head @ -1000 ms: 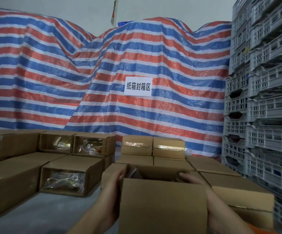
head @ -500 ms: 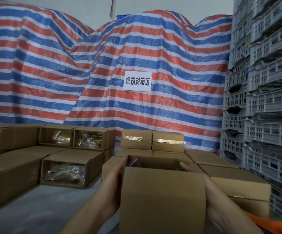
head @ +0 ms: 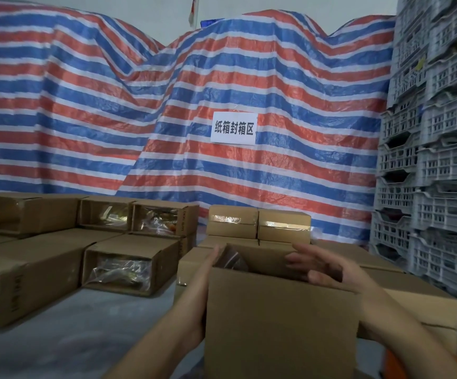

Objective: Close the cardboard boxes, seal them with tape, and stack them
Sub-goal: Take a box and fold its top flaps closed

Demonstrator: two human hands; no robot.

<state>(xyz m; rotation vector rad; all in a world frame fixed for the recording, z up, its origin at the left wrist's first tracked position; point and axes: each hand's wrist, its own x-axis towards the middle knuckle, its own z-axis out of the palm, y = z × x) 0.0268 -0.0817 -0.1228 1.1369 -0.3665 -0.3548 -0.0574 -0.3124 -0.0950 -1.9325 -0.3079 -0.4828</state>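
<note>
Head view — both hands at open box (head: 279,318).

An open cardboard box (head: 279,324) stands up front, top flaps not yet folded. The left hand (head: 202,285) lies flat against its left side; the right hand (head: 320,265) reaches over the open top, fingers spread and a bit blurred. Two taped boxes (head: 258,224) sit behind it. More boxes (head: 131,265) lie open-ended on the left. A striped tarp (head: 167,105) with a white sign (head: 234,128) hangs behind, grey crates (head: 435,160) stacked right
</note>
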